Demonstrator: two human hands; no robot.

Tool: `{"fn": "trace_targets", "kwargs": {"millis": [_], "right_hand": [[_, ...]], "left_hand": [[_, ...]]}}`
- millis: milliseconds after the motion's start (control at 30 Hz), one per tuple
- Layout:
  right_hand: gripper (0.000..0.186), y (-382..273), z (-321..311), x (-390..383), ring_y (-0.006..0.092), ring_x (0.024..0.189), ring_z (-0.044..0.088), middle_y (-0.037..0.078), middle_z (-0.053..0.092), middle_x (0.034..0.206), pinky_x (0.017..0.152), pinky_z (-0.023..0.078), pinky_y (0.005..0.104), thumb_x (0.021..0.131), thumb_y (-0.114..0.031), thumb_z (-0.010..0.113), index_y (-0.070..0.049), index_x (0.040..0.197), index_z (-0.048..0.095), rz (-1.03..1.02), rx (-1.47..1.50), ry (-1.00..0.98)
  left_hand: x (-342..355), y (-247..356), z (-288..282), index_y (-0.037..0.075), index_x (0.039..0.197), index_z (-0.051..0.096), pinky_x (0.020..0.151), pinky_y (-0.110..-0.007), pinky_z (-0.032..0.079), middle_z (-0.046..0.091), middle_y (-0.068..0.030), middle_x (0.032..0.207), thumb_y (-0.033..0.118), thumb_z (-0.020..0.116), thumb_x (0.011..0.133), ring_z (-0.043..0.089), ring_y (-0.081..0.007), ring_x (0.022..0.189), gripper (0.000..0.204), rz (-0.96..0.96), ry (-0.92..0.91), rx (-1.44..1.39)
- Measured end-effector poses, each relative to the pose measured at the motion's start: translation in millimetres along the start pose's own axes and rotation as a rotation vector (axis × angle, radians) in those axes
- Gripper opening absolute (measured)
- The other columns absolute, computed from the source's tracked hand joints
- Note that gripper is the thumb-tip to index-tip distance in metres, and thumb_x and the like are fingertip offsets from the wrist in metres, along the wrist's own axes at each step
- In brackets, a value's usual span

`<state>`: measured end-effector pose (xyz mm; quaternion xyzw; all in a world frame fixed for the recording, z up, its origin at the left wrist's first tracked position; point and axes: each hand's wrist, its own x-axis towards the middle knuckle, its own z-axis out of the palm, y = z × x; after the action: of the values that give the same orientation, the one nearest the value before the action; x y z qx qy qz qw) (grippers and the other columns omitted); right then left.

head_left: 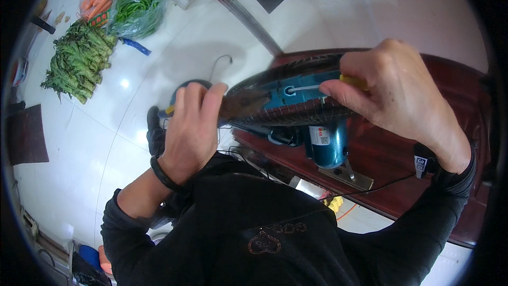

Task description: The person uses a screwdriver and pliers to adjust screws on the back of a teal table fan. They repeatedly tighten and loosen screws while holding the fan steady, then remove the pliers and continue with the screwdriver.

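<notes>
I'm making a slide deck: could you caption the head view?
Right hand holding a yellow-handled screwdriver against a teal machine, with vegetables on the tiled floor.

That machine (334,151) is a shiny teal; screwdriver (353,81) handle's yellow; table (389,153) on the right is deep maroon; far-left carrots (96,2) are bright orange; near black top (233,206) has a dotted coppery heart (264,243), lol

head-worn fisheye looks steeply down over wearer's chest (222,217); left hand (193,122), right hand (391,82) close, floor (90,137) farther off.
</notes>
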<state>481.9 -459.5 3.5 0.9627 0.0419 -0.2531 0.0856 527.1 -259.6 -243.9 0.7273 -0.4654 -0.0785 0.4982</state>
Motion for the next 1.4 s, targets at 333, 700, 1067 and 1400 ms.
{"fn": "trace_targets", "kwargs": {"millis": [333,700,1067,1400], "right_hand": [[0.027,-2.0,0.9,1.3,0.0152,0.044,0.061,0.007,0.067,0.059,0.042,0.045,0.0234,0.096,-0.028,0.071,-0.006,0.08,0.071,0.002,-0.036,-0.002],[0.024,1.3,2.7,1.2,0.0139,0.046,0.062,0.007,0.067,0.06,0.042,0.045,0.0224,0.095,-0.026,0.073,-0.006,0.08,0.071,0.046,0.03,-0.06],[0.026,4.0,7.2,5.9,0.0112,0.05,0.06,0.003,0.062,0.061,0.046,0.044,0.0242,0.09,-0.028,0.077,-0.01,0.075,0.066,-0.175,-0.21,0.042],[0.034,13.7,10.6,18.6,0.0144,0.046,0.05,0.001,0.054,0.058,0.047,0.041,0.0282,0.092,-0.03,0.073,-0.011,0.068,0.059,-0.23,-0.028,0.015]], "left_hand": [[-4.2,2.8,-0.1,0.005,0.125,0.056,0.067,-0.034,0.052,0.048,-0.0134,0.101,-0.008,0.061,0.081,0.052,-0.0284,0.093,0.047,-0.045,-0.083,0.183],[7.4,-5.0,-16.5,0.006,0.116,0.059,0.065,-0.033,0.047,0.049,-0.0061,0.085,0.01,0.059,0.086,0.056,-0.0204,0.079,0.031,0.188,-0.076,0.395],[8.3,-15.0,-9.9,0.0,0.116,0.056,0.077,-0.042,0.046,0.053,-0.014,0.089,0.006,0.055,0.085,0.056,-0.0297,0.083,0.032,0.148,-0.181,0.192],[2.8,-19.2,-4.0,0.0,0.117,0.056,0.073,-0.041,0.044,0.052,-0.0141,0.091,0.002,0.054,0.085,0.054,-0.0308,0.082,0.032,0.129,-0.171,0.101]]}}
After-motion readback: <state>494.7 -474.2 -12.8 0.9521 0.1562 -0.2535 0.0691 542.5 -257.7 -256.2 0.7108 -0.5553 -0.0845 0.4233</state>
